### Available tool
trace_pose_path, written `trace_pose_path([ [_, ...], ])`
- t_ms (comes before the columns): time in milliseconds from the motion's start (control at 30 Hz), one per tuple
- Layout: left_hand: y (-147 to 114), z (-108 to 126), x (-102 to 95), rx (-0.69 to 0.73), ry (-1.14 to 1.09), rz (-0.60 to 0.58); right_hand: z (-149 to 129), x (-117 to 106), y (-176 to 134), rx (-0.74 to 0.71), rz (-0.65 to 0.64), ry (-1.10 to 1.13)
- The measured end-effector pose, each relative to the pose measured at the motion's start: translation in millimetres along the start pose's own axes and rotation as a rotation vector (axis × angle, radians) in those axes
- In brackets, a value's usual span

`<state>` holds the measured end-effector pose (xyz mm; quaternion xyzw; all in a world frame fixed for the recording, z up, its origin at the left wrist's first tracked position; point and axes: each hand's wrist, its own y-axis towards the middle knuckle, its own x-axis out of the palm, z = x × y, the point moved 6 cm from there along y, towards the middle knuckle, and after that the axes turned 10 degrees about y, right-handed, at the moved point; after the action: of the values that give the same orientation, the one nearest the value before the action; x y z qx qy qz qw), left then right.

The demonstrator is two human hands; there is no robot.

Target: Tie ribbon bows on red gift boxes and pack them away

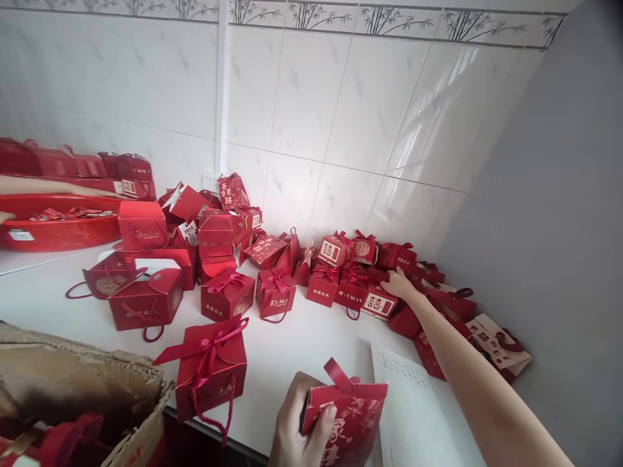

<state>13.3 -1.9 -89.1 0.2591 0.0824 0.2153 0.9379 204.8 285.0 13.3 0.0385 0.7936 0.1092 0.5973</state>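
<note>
In the head view, I see my left hand [292,425] low down, near the middle. It is closed around a red flowery box [357,412]. My thumb presses on the front, by the big pale writing, and the other fingers go behind, where I can't see them all. The box is tilted and has a ribbon on top. It is up close to me, just beside a flat white thing [413,395] with rows of little marks.

My right hand [403,284] reaches far out to a bunch of red boxes by the wall. Its fingertips are at the dark red top of a box with a white label [378,303]. I can't tell if the fingers pinch it or only touch it, or how wide they are.

Left of my left hand, a red box with a big bow [214,370] stands near the edge of the white table [272,340]. Next to that is a brown cardboard box [87,363] with red things inside. Far off on the left, another person's arm [39,187] stretches over a round red tub [63,237].
</note>
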Motion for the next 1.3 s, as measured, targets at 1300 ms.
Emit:
trace_pose_path([
  [1300,-1,-3,1.3,0.067,0.074,-0.142,-66,-52,-37,0.082,0.243,0.351],
])
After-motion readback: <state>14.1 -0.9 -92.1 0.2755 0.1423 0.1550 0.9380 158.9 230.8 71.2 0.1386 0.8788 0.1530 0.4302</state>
